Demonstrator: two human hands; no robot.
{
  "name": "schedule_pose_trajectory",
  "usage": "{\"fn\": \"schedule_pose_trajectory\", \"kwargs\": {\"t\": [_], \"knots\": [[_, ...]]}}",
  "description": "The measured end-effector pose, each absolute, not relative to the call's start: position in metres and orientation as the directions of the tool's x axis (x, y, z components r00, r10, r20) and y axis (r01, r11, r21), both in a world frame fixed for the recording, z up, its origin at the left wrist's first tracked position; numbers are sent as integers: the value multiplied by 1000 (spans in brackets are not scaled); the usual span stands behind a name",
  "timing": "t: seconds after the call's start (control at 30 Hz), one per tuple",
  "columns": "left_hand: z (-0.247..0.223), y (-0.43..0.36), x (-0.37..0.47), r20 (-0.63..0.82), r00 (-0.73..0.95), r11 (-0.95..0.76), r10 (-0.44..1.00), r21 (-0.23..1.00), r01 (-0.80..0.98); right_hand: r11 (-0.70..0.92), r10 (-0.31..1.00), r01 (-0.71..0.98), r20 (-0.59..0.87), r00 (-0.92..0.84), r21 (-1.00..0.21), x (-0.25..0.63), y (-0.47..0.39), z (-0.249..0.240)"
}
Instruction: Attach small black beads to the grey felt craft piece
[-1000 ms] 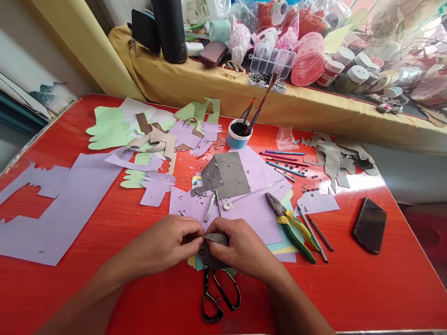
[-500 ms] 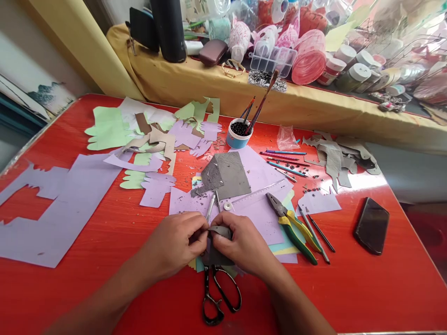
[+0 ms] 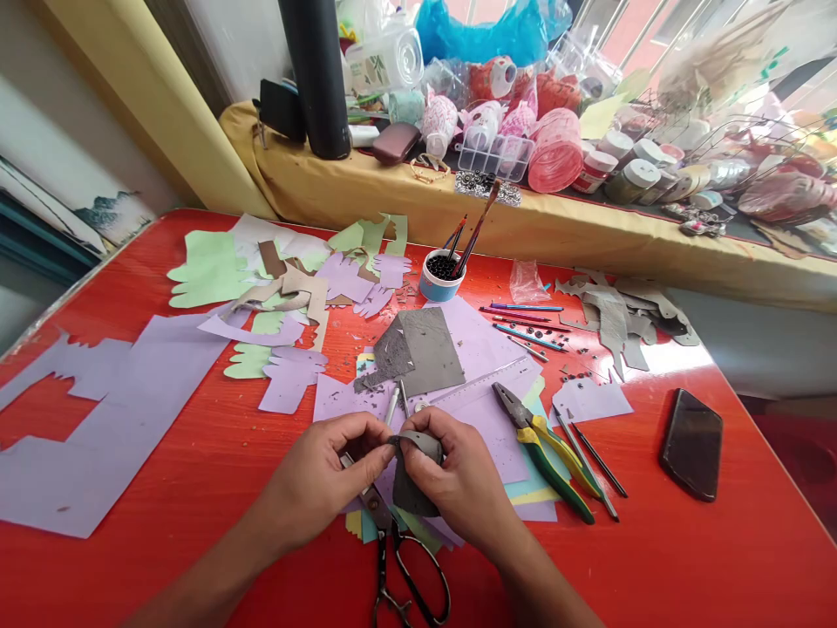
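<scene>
A small piece of dark grey leather-like sheet (image 3: 416, 494) is held between my two hands above the paper, its upper edge curled over. My left hand (image 3: 343, 462) pinches the left end of that edge between thumb and forefinger. My right hand (image 3: 451, 462) grips the piece from the right, thumb in front and fingers behind. Beneath my hands lie black-handled scissors (image 3: 374, 506), their blades partly hidden by my left hand. Just beyond are a larger grey sheet (image 3: 435, 349), a crumpled-looking grey scrap (image 3: 391, 356) and a white pen-like tool (image 3: 392, 406).
Pliers (image 3: 549, 449) with green and yellow handles lie right of my hands, with a phone (image 3: 691, 445) farther right. Cut paper (image 3: 209, 266) covers the left side. A small tub (image 3: 442, 283) holds brushes; grey scraps (image 3: 615, 314) lie at the back right. A crowded ledge (image 3: 372, 187) runs behind.
The view has tipped up, showing more of the ledge. The grey piece has turned and shifted slightly right, still held by both hands, leaving more of the scissors' pivot visible.
</scene>
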State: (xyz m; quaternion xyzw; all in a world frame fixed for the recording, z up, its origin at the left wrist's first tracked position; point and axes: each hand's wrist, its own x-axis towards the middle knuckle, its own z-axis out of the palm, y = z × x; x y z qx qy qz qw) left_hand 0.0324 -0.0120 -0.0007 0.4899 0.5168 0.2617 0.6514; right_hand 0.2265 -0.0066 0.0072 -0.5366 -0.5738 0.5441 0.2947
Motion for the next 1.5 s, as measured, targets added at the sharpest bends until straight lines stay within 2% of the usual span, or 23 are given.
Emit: {"fn": "schedule_pose_trajectory", "kwargs": {"t": [0.17,0.3,0.5,0.67,0.73,0.9,1.1,1.3,1.5], "knots": [[-1,-13,36,-386,291,372,875,922,105,-139,948,302,-215,-234,-943,223,-9,5],[0,-14,39,-374,256,349,891,927,140,-103,948,332,-193,-252,-938,221,-11,2],[2,-11,38,-379,261,293,888,903,313,-26,931,407,-170,-323,-913,224,-12,-1],[3,-6,30,-349,330,160,877,860,484,84,910,483,-130,-394,-871,227,-12,0],[4,-4,29,-345,340,143,875,854,500,114,905,494,-114,-409,-862,227,-12,1],[3,-5,34,-379,298,276,876,901,333,55,948,457,-98,-304,-888,226,-11,2],[2,-10,40,-374,295,330,879,925,189,38,977,372,-43,-207,-927,223,-14,5],[1,-15,41,-309,243,297,920,951,85,75,979,325,7,-206,-943,220,-16,11],[6,-18,44,-175,221,145,960,979,145,101,982,321,42,-186,-942,220,-18,7]]}}
